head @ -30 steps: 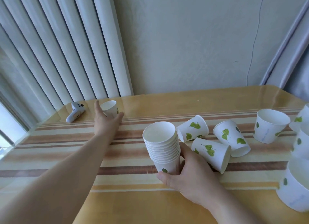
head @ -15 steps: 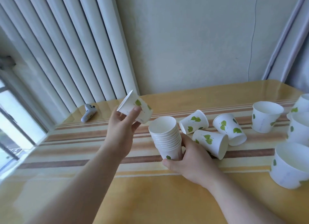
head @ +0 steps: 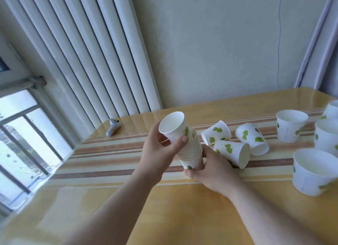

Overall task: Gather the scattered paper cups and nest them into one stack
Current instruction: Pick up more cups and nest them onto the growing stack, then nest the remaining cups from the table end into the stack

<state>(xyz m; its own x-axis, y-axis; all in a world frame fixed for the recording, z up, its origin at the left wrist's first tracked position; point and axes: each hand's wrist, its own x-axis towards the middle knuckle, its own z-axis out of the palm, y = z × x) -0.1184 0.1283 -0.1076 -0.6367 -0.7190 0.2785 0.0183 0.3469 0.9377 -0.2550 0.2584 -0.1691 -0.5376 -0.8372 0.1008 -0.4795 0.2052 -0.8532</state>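
Observation:
My left hand grips a white paper cup with green leaves, its bottom partly sunk into the top of the stack of nested cups. My right hand is closed around the base of that stack, which tilts to the left just above the table. Three loose cups lie on their sides right of the stack: one, another, and a third. Upright cups stand at the right: one, one and more at the frame edge.
The table has a yellow striped glossy cover. A small white controller lies at its far left corner. White vertical blinds and a window are on the left, a wall behind. The table's left edge runs close to the window.
My left hand took the cup from the far left of the table, carried it right and set it into the top of the stack. The right hand kept holding the stack, now tilted.

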